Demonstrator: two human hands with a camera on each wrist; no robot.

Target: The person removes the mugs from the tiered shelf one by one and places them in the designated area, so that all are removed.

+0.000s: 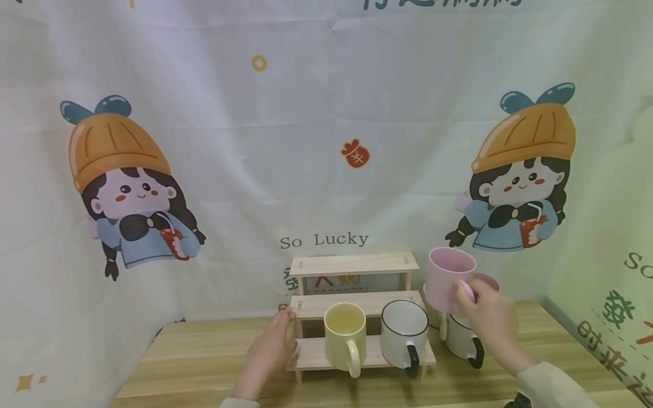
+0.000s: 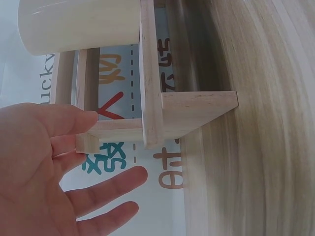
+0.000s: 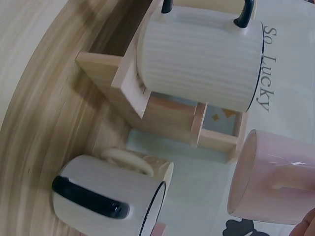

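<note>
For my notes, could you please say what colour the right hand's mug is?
The mug is pink, best seen in the head view.

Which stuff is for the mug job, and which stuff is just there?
For the job, it seems:
pink mug, in the right hand
wooden rack, by the left hand
yellow mug and white mug, on its lowest shelf
second white mug, beside the rack

Just there:
cartoon cloth, behind
table, underneath

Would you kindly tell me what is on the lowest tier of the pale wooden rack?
A yellow cylindrical mug and a white black-rimmed mug; the tier directly beneath their bases is covered.
</note>
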